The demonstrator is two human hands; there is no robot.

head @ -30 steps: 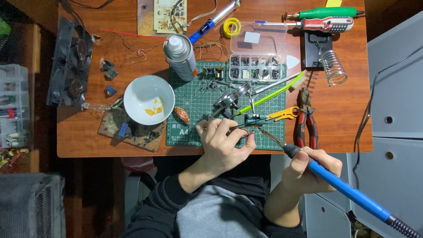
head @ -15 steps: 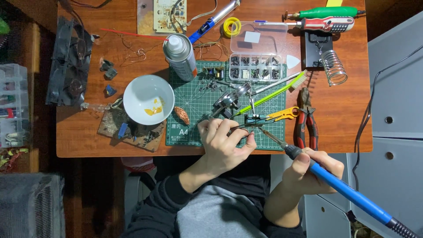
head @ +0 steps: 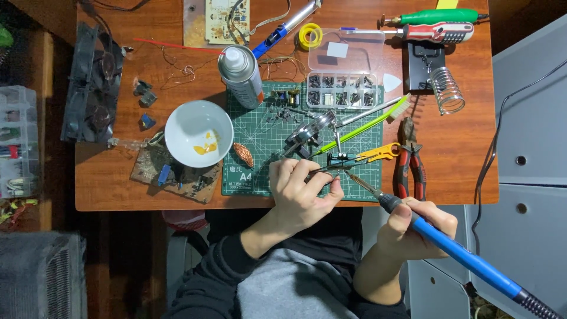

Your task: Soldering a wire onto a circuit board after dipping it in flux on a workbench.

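Left hand [head: 301,195] forward, fingers pinched together, right hand [head: 416,227] lower, fingers curled closed, forearms bent inward

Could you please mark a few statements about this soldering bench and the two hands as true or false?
1. The right hand holds a blue soldering iron. True.
2. The white bowl is empty. False: yellow bits lie in it.
3. The left hand rests at the near edge of the green cutting mat. True.
4. The spray can lies on its side. False: it stands upright.
5. The red-handled pliers lie right of the mat. True.
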